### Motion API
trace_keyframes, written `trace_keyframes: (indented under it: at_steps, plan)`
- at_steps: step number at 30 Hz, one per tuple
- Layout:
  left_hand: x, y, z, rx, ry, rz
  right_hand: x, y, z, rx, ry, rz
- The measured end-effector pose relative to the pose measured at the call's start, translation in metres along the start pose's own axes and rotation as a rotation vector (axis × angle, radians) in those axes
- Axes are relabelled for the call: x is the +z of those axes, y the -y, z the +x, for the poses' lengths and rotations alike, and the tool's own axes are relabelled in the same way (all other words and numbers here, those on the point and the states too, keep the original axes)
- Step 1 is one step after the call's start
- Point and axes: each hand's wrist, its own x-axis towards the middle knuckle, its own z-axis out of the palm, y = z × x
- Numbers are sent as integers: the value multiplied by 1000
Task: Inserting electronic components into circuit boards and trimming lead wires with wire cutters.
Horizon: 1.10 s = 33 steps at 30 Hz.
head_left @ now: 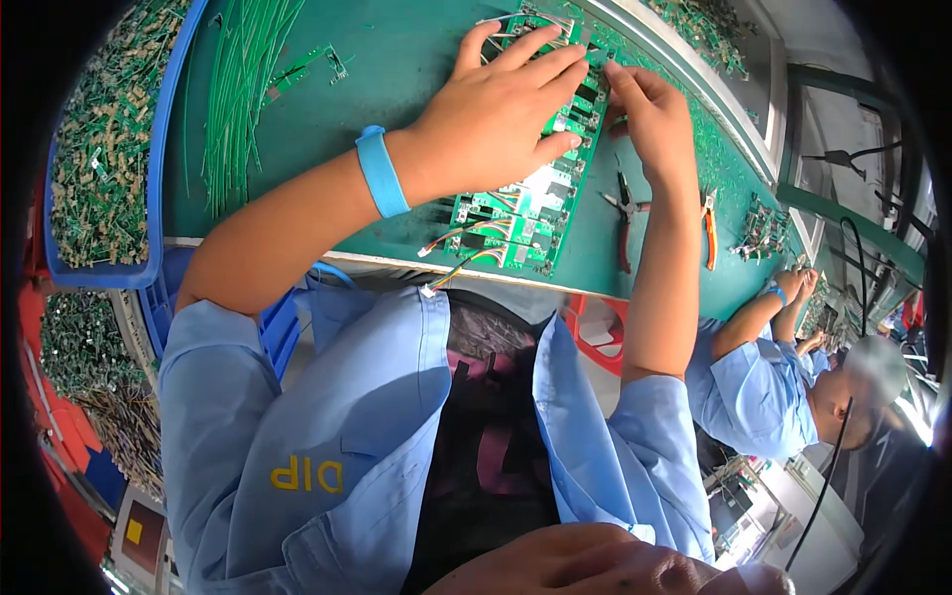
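Note:
A green circuit board panel (pixel 543 223) lies on the table in front of me, made up of several small boards in a row. Short bundles of coloured wires (pixel 476 234) with white connectors stick out along its left side, one hanging over the table's near edge. My left hand (pixel 501 114), with a blue band at the wrist, rests across the upper part of the panel, fingers spread. At the panel's upper right edge, my right hand (pixel 653 119) is closed, thumb and fingers pinching the rim. My hands cover part of the panel.
Pliers (pixel 625 213) and an orange-handled tool (pixel 710 233) lie to the right. Long green strips (pixel 243 99) lie at the left, beside a blue bin (pixel 156 188) full of small boards. A co-worker in blue (pixel 759 387) works at the far right.

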Motion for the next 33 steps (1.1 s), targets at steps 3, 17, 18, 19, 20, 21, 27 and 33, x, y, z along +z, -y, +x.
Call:
trace_keyframes:
  at_steps: [3, 17, 18, 19, 20, 21, 27, 33]
  plan:
    - [0, -1, -5, -17, 67, -21, 2, 0, 28, 2, 101, -96]
    - [0, 0, -6, -34, 54, -41, -1, 22, 41, 76, 149, 131]
    - [0, 0, -5, -29, 55, -42, -5, 22, 39, 101, 190, 248]
    - [0, 0, -6, -31, 56, -40, -7, 22, 39, 102, 194, 249]
    - [-1, 1, -5, -47, 28, -80, -11, 22, 38, 79, 238, 291]
    - [-2, 1, -3, -61, 0, -120, -15, 22, 37, 56, 280, 334]
    - [-29, 9, 21, -261, -13, -709, 7, 39, -22, -71, 310, 597]
    - [-51, 6, 35, -427, 25, -1097, 8, 39, -61, -13, 271, 490]
